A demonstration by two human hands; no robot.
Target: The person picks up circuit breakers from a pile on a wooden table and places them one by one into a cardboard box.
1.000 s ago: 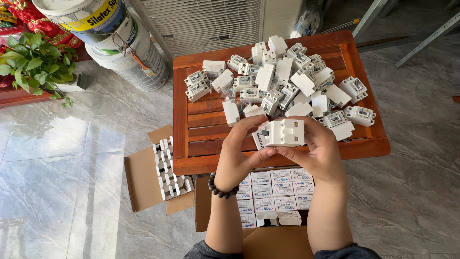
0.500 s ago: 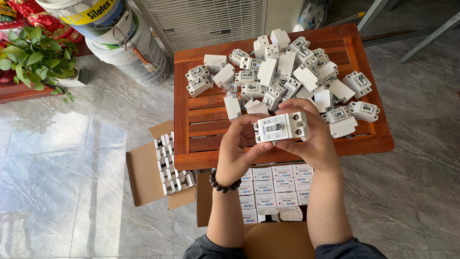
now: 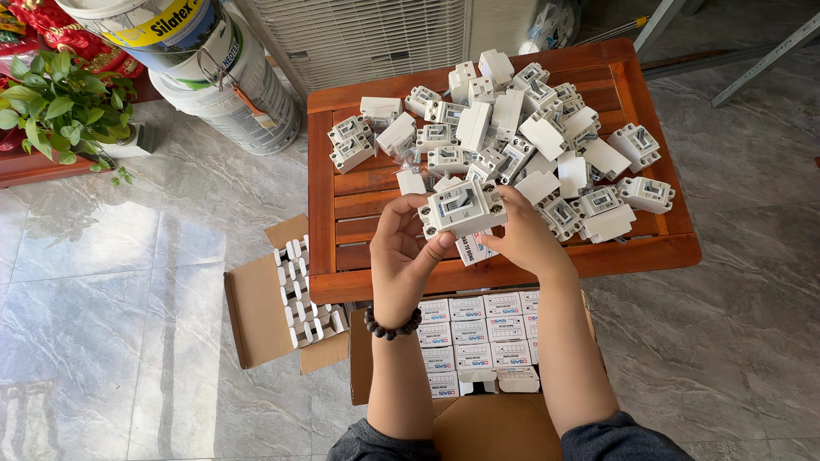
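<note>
Both my hands hold one white circuit breaker (image 3: pixel 462 207) above the near edge of a low red-brown wooden table (image 3: pixel 342 213). Its front with the grey toggle faces up towards me. My left hand (image 3: pixel 404 252), with a dark bead bracelet on the wrist, grips its left end. My right hand (image 3: pixel 525 239) grips its right end, and a small white packet shows just under the breaker. A heap of several white breakers (image 3: pixel 521 145) covers the far half of the table.
An open cardboard box (image 3: pixel 478 341) of small white packed boxes sits under my arms. Another open carton (image 3: pixel 282 299) with white parts lies on the grey tiled floor to the left. Paint buckets (image 3: pixel 213 68) and a potted plant (image 3: pixel 60 111) stand far left.
The breaker was back side up between my hands; it has been turned over, so its toggle face now points up. My hands stayed above the table's near edge.
</note>
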